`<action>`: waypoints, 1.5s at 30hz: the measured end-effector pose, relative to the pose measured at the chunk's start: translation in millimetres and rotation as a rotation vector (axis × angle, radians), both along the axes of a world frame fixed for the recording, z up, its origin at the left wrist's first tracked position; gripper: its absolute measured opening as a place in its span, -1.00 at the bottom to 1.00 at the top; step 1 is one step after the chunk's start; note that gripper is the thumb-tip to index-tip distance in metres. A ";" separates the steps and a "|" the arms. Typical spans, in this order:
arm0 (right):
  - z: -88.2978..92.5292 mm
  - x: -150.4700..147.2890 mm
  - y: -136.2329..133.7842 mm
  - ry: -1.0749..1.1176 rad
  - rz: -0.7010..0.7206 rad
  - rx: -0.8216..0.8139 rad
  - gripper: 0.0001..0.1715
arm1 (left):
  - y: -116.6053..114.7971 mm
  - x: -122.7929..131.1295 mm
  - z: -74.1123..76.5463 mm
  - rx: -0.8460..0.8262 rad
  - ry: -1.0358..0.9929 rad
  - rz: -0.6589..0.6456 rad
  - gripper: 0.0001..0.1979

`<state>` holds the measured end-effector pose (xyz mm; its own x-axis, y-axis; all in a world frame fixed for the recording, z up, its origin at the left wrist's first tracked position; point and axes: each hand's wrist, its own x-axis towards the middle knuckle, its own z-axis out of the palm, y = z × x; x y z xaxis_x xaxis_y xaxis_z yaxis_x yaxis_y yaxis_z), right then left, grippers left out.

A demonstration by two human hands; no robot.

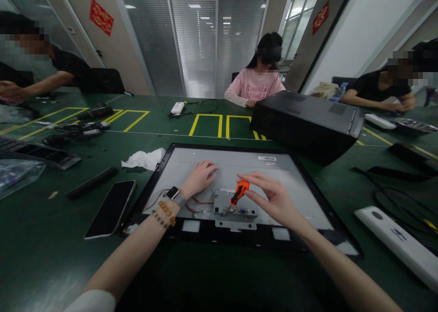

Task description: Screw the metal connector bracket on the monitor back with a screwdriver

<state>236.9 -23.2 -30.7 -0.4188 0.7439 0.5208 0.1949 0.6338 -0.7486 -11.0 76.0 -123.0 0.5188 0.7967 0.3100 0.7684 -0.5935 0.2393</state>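
Note:
A flat display panel [301, 191] lies back side up in front of me, its dark frame around a grey metal sheet. Near its front edge sits a metal bracket [222, 198] with a blue video port [243, 210] and thin wires at its left. My right hand [273, 195] pinches the handle of a short orange and black screwdriver [241, 191]; the shaft slants down to the port row. Whether the tip sits on a screw I cannot tell. My left hand [199, 179] rests on the grey sheet, fingers stretched out, holding nothing.
A smartphone [111, 209], a black bar [92, 183] and a crumpled tissue [143, 159] lie left of the panel. Behind its right corner stands a large black casing [304, 122]. A white elongated device [397, 241] and cables lie right. Several people sit around the green table [44, 239].

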 end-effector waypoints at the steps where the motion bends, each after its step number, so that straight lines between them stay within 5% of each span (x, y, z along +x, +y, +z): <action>1: 0.6 0.0 -0.4 -0.007 0.011 -0.003 -0.56 | 0.4 -0.1 -0.6 0.001 0.000 0.000 -0.72; 8: -1.1 -0.7 1.4 0.005 -0.069 0.052 -0.73 | 2.0 -0.7 -2.6 0.004 0.002 -0.001 -0.72; 15: 2.6 -0.7 0.7 0.003 -0.021 -0.006 -0.57 | 1.1 -1.0 -1.3 0.007 0.001 -0.009 -0.72; 31: 6.2 1.6 0.2 -0.013 0.077 -0.015 -0.62 | 0.4 -0.2 -0.5 0.002 0.007 0.009 -0.72; 36: 3.6 0.3 0.6 0.013 0.007 0.050 -0.70 | 0.0 0.4 0.0 0.003 0.004 0.008 -0.72; 45: 5.6 0.1 -0.9 -0.020 0.023 -0.011 -0.57 | 0.5 -0.3 -0.2 0.004 -0.006 -0.007 -0.71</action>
<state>237.0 -24.1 -25.1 -0.4462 0.7397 0.5038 0.1955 0.6299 -0.7516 -11.3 76.4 -123.2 0.5223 0.7919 0.3165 0.7630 -0.5997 0.2413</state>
